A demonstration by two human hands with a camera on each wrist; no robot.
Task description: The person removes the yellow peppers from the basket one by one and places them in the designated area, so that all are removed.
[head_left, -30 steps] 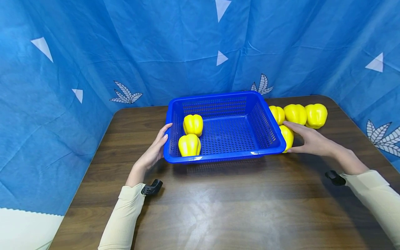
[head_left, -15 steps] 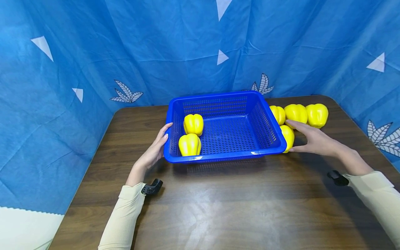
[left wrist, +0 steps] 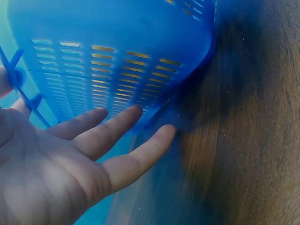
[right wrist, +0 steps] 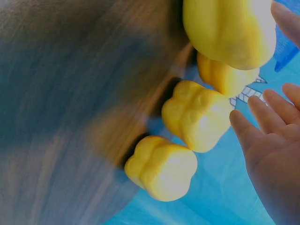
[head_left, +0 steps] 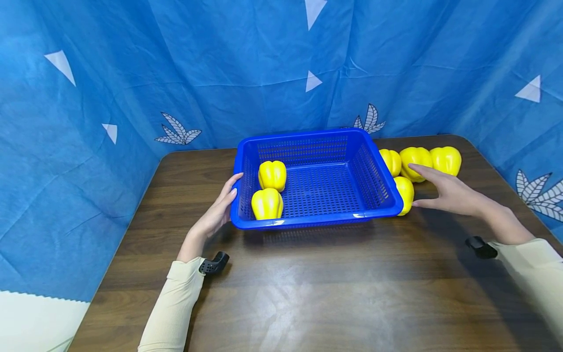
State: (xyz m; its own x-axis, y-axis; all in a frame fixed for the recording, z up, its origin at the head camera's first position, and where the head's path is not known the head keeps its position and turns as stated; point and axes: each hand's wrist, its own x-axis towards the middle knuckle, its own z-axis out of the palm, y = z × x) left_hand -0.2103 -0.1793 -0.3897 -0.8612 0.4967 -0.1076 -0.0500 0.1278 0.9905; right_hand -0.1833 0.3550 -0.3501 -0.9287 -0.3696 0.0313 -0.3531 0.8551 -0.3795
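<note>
In the head view, a blue plastic basket [head_left: 308, 222] holds two yellow bell peppers [head_left: 272, 176] at its left end. My left hand [head_left: 211, 217] holds the basket's left rim between thumb and index finger; in the left wrist view, the other fingers [left wrist: 105, 136] stretch out beneath the rim beside the slotted wall. At the right, my right hand [head_left: 453, 193] has thumb and fingers spread apart, with nothing held. Its thumb is close to a front yellow bell pepper [head_left: 405, 195] beside the basket; whether they touch, I cannot tell. That pepper is partly hidden by the basket rim.
Behind the front pepper, several more yellow bell peppers [head_left: 445, 160] stand in a row along the back right of the brown wooden table [head_left: 316, 288]. A blue patterned curtain [head_left: 246, 73] hangs behind the table and along its sides.
My right hand has drawn back a little to the right from the front bell pepper. The left hand and the basket have stayed in place.
</note>
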